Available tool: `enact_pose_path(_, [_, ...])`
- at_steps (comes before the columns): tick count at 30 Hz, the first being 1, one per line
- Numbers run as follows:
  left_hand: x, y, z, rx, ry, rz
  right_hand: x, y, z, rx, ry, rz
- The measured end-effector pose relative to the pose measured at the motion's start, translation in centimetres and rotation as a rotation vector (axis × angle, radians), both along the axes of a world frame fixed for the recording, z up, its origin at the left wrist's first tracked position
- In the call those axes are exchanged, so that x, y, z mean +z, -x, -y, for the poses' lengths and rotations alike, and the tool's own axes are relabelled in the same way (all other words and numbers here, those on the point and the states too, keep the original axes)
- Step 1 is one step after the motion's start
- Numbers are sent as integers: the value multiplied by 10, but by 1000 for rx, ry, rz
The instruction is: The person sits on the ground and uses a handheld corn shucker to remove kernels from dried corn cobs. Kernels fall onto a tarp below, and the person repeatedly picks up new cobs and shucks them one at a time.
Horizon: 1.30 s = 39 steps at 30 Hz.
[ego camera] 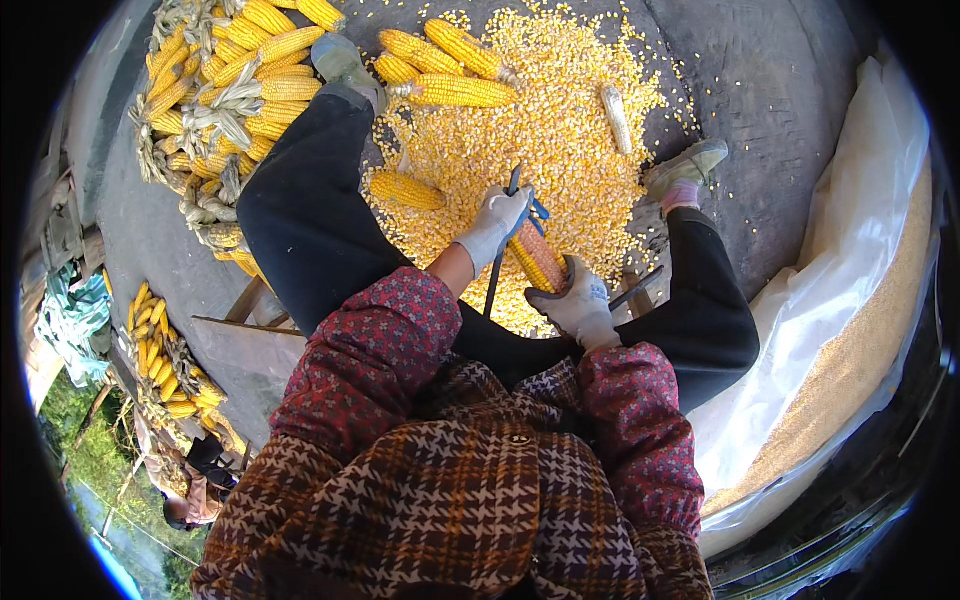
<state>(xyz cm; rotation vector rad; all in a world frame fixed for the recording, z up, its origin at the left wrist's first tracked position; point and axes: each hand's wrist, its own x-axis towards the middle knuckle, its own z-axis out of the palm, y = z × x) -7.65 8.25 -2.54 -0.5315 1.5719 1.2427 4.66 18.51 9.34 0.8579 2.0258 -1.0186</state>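
A partly shelled corn cob (537,253) slants between my gloved hands, with yellow kernels along one side and a bare reddish strip on the other. My right hand (583,301) grips its lower end. At the upper end, my left hand (498,219) is closed around a thin dark rod (495,283), which sticks out above and below the glove. The left fingertips are at the cob, and the glove hides its top. Beneath both hands spreads a heap of loose kernels (592,180). A full ear of corn (406,190) lies left of my left hand.
Several ears (461,90) lie atop the heap, with a stripped cob (616,118) at right. Husked ears (285,90) are piled by my left foot. A plastic sheet (795,315) borders grain at right. A person (196,495) is at lower left.
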Motion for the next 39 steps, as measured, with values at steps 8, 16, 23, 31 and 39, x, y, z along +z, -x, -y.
enact_pose_path(8, [50,14,-3,-20,-197,181,-10,-6,0,-143,99,95])
enact_pose_path(16, [24,5,-8,-39,50,-184,0,31,18,179,-133,157])
enact_pose_path(23, [50,5,-13,-42,-212,-89,-4,-18,7,-874,828,33])
enact_pose_path(31, [27,6,-3,-33,-271,82,-21,-11,-3,-1078,1159,-73])
enact_pose_path(39, [39,13,-3,-135,-128,-164,-22,1,21,-497,242,-139])
